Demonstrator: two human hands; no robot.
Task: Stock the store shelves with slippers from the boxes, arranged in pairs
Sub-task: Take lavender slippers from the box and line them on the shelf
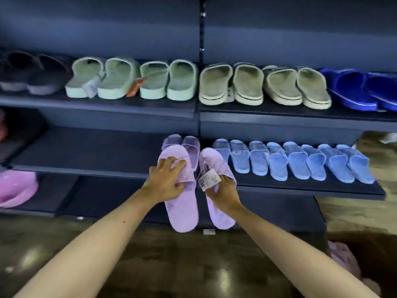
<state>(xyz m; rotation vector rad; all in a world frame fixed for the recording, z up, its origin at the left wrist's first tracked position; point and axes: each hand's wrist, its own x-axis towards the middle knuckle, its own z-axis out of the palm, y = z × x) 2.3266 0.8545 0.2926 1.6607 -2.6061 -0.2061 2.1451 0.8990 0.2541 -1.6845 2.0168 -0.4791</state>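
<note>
My left hand (165, 181) curls over the quilted strap of one lilac foam slide slipper (182, 209), and my right hand (223, 193) grips the strap of its mate (221, 216) beside a white paper tag (209, 179). Placement step: both toes point to the back of the dark middle shelf (96, 151), long axes front-to-back, heels overhanging its front edge. Next, I judge, both need sliding inward, parallel, up to the shelved lilac pair (182, 143).

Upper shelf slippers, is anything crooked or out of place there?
Only loose tags: a white tag pokes out between the leftmost green pair, and a red tag sticks out just right of it. Otherwise tidy.
</note>
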